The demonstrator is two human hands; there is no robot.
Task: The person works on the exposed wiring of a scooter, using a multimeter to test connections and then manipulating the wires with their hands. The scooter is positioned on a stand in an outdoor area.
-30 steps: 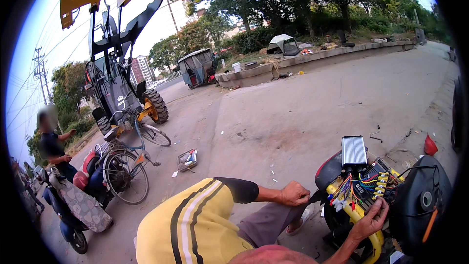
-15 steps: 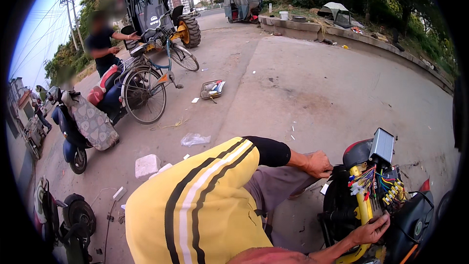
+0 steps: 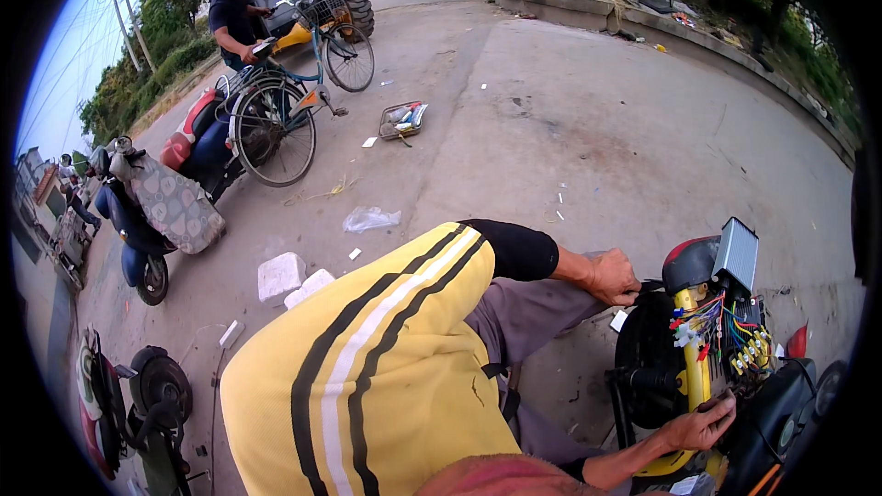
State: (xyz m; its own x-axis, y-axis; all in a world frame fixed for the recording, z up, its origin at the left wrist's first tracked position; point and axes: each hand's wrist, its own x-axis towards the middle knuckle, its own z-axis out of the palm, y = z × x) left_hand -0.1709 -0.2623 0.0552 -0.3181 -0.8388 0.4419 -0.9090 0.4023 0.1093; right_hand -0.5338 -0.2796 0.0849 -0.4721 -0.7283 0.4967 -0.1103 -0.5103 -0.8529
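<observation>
My left hand (image 3: 614, 277) is closed beside the dark wheel (image 3: 640, 340) of a partly stripped yellow-framed scooter; a thin dark piece shows near its fingertips, but what it grips is unclear. Low on the yellow tube (image 3: 696, 375), my right hand (image 3: 703, 422) has thumb and fingers drawn together next to a black case (image 3: 781, 422). Anything in that pinch is too small to name. Above it, a silver finned box (image 3: 737, 255) sits tilted over a bundle of coloured wires (image 3: 706, 317). A yellow terminal block (image 3: 751, 349) is beside the wires.
White foam blocks (image 3: 281, 277) and a clear plastic bag (image 3: 371, 219) lie on the pavement. Farther off is a tray (image 3: 402, 119) of small items. A bicycle (image 3: 276, 133), scooters (image 3: 147, 211) and a person (image 3: 237, 14) are at the left, before a loader.
The view has tilted, lifting the background. My left hand has shifted slightly right, while my right hand stays by the tube. The person's outstretched arm has come down toward the bicycle.
</observation>
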